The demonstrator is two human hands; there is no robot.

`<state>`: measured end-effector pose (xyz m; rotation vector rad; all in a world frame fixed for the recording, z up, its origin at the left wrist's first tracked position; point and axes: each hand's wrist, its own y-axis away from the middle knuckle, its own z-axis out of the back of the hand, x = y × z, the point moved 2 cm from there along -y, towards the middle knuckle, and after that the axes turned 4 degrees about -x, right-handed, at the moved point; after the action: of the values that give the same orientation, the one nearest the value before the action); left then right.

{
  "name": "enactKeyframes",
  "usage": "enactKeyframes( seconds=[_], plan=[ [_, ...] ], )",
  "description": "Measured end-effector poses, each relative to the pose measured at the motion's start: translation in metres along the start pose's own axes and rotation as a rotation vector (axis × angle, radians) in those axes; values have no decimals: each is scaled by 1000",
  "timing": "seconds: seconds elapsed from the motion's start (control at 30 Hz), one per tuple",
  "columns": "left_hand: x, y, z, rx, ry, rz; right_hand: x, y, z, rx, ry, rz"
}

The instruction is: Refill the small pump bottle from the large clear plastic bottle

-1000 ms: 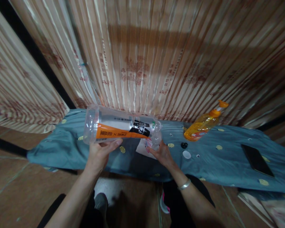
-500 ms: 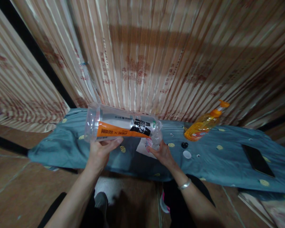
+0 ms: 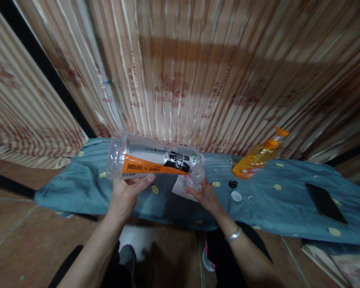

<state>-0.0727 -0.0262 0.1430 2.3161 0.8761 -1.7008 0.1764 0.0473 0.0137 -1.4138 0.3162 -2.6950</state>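
Observation:
A large clear plastic bottle (image 3: 156, 158) with a silver, orange and black label lies sideways in the air between my hands, its neck end to the right. My left hand (image 3: 127, 192) grips it from below near its base, thumb along the label. Around the neck end my right hand (image 3: 205, 194) is closed, a silver bangle on that wrist. Beneath the neck, a white paper-like piece (image 3: 182, 187) with pink marks lies on the teal cloth; whether my right fingers touch it I cannot tell. A small black cap (image 3: 233, 184) and a white disc (image 3: 236, 196) lie to the right.
An orange pump bottle (image 3: 255, 160) leans at the back right on the teal patterned cloth (image 3: 294, 204). A black phone (image 3: 326, 203) lies farther right. Behind hangs a striped curtain (image 3: 180, 72), with a dark pole (image 3: 48, 64) at left.
The view has shifted very slightly. Both hands keep their hold on the bottle, and nothing else visibly differs.

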Motion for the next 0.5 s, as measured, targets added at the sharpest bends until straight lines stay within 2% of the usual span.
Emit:
enactKeyframes(
  seconds=[0.17, 0.5],
  plan=[
    [1, 1, 0, -14, 11, 49, 4, 1, 2, 17, -2, -9],
    [-3, 0, -1, -3, -15, 46, 3, 0, 0, 20, 7, -23]
  ],
)
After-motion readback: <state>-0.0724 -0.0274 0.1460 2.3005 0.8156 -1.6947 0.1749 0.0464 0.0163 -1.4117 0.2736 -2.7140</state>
